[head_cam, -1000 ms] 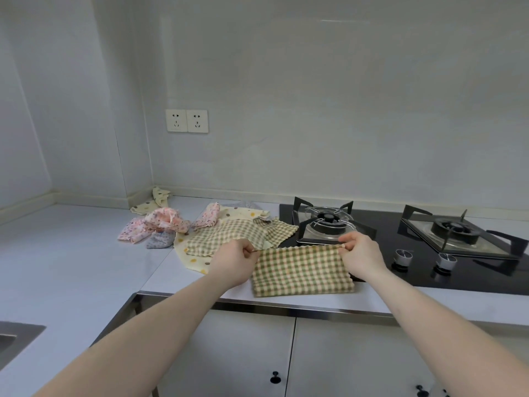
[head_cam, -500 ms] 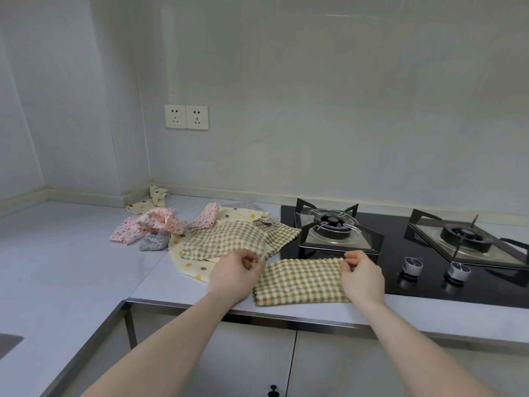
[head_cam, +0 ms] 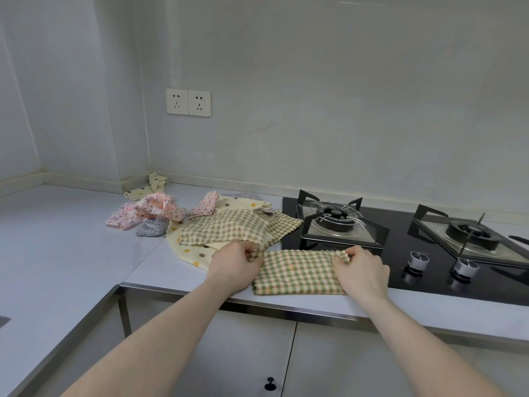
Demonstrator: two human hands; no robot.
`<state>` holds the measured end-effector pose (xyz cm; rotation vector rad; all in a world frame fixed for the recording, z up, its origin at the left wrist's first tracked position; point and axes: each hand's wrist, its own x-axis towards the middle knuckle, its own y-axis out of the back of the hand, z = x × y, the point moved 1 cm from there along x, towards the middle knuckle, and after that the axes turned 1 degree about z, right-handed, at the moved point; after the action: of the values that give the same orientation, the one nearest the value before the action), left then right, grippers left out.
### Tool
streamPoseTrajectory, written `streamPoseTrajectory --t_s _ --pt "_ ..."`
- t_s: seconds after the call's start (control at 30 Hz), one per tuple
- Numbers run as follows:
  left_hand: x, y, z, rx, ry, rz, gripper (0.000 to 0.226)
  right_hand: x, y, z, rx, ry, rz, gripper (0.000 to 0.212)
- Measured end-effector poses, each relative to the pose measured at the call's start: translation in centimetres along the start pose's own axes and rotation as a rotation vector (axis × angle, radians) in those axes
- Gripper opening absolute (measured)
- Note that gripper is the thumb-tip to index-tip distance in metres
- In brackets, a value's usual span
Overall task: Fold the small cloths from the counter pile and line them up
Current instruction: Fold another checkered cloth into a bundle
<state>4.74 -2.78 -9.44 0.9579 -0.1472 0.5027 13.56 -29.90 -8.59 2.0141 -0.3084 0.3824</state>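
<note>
Because I want the fold square, I pinch the green checked cloth (head_cam: 297, 272) at its far corners, left hand (head_cam: 236, 266) and right hand (head_cam: 362, 270) each curled onto an end. It lies flat at lower centre of the frame, on the worktop (head_cam: 71, 253) edge, clear of the unfolded pile (head_cam: 211, 222) at centre left.

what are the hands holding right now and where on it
Both grip the checked cloth at its far edge: left hand at the left corner, right hand at the right corner.
</note>
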Motion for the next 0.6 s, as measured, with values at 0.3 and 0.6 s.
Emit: streamPoseTrajectory --t_s 0.3,0.6 --pt "-0.3 0.0 -0.1 -0.058 -0.005 -0.021 0.019 -0.8 0.1 -0.2 0.008 0.105 0.015 0.013" --pt "-0.4 0.2 0.3 -0.085 0.037 -0.010 0.032 -0.7 1.4 -0.2 0.390 -0.018 -0.125 0.036"
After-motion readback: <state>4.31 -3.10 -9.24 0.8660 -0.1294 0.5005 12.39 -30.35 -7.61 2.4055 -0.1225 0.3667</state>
